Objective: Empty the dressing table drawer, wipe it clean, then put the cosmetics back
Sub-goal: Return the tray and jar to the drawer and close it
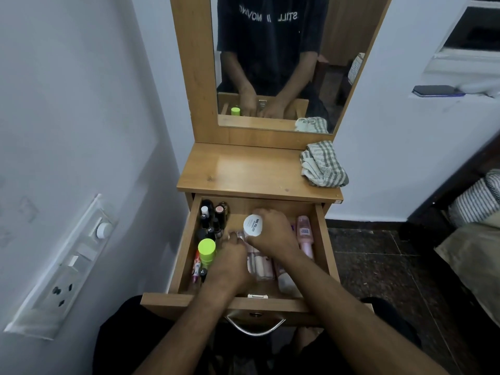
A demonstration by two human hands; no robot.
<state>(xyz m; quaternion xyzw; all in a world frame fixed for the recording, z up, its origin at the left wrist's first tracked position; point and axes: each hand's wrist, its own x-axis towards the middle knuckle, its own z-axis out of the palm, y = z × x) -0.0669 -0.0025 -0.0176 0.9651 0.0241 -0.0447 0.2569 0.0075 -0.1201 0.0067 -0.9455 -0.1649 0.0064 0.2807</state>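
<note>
The wooden drawer (323, 239) of the dressing table stands pulled out and holds several cosmetics. Dark nail polish bottles (209, 219) crowd its far left corner, with a lime-capped bottle (207, 250) in front of them. Pale tubes (261, 263) lie in the middle and a pink bottle (305, 235) lies on the right. My right hand (273, 231) is closed around a white round container labelled "nail polish" (253, 226), just above the drawer's middle. My left hand (230, 262) reaches down among the items beside the lime bottle; its fingertips meet small items I cannot make out.
A checked cloth (323, 163) lies crumpled on the right of the table top (243, 169). The mirror (270, 63) stands behind. A wall with a switch panel (65, 266) is close on the left. A bed (473, 239) is on the right over dark floor.
</note>
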